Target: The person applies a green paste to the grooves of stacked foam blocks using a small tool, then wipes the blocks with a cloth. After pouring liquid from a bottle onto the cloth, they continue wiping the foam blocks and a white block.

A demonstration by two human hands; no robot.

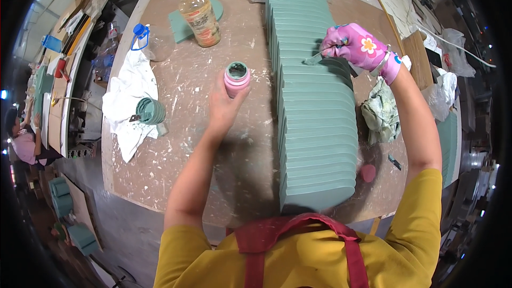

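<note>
My bare left hand [222,105] is wrapped round a small pink jar [238,81] with dark green paint inside, held upright over the table. On my right hand [352,47] is a pink flowered glove, its fingers closed on a thin paintbrush [313,61] with a green-coated tip. That tip lies at the upper part of a long row of green curved panels [317,122], packed tightly side by side. Part of the handle is hidden by the glove.
A bottle with an orange cap [200,16] stands at the far left of the brown table [240,160]. Left are a white cloth [130,90] and a green-smeared cup [150,111]. A stained rag [381,112] and pink disc [367,173] lie right. Another person [26,141] works far left.
</note>
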